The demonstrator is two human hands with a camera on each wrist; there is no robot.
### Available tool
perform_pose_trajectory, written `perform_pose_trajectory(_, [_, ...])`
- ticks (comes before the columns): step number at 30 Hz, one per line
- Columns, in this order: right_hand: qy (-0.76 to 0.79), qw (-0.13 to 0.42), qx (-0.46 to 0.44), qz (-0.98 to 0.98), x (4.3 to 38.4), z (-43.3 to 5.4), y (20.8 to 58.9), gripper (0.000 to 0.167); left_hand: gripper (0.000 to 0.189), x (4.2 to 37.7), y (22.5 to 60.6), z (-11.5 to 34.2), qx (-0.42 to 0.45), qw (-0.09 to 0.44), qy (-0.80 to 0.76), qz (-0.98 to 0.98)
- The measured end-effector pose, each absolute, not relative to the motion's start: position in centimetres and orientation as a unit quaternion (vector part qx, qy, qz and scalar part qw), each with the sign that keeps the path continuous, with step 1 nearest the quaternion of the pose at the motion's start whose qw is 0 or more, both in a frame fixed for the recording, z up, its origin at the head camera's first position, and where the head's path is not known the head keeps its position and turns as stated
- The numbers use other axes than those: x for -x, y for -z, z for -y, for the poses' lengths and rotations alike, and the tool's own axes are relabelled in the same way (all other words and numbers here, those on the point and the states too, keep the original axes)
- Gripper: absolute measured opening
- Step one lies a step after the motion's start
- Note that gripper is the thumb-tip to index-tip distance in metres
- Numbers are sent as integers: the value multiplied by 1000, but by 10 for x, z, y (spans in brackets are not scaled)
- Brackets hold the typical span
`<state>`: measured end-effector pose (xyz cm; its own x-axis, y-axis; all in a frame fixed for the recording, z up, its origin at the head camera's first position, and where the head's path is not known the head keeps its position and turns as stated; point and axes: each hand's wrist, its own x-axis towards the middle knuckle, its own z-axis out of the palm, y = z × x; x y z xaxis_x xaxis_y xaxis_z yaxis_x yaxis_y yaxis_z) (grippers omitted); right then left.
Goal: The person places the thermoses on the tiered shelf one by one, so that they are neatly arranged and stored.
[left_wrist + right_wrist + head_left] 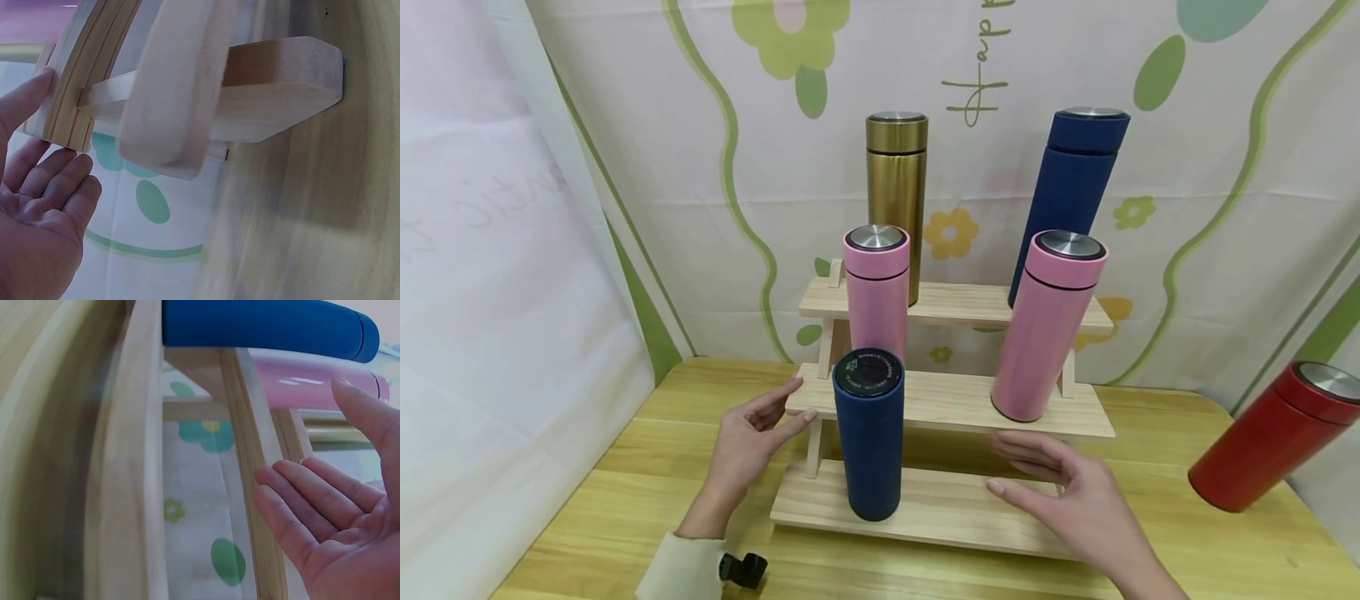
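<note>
A three-tier wooden display stand (955, 512) holds several vacuum flasks. My left hand (741, 446) pinches the left end of its middle shelf, thumb at the front corner and index finger at the back one. In the left wrist view, the left hand (47, 206) has its fingertips against the shelf end. Before the middle shelf's right half, my right hand (1071, 492) holds nothing, its fingers extended. A blue flask (871, 454) stands on the bottom shelf. On the middle shelf are a pink flask (877, 300) and another, tilted-looking pink flask (1048, 333).
The top shelf carries a gold flask (897, 183) and a dark blue flask (1071, 187). A red flask (1262, 450) stands on the wooden table (647, 467) at the far right. Behind hangs a flowered cloth (970, 167); a white cloth (490, 292) borders the left.
</note>
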<state>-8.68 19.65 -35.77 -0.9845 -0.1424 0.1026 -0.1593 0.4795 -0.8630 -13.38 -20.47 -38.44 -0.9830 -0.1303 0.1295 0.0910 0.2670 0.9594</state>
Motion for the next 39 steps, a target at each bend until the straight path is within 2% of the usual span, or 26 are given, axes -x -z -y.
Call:
perform_pose_trajectory(24, [-435, 65, -2, 898, 93, -273, 340, 56, 56, 134, 386, 205, -5, 94, 607, 789])
perform_pose_trajectory(39, [-592, 136, 105, 788, 106, -333, 343, 54, 55, 133, 386, 205, -6, 96, 600, 794])
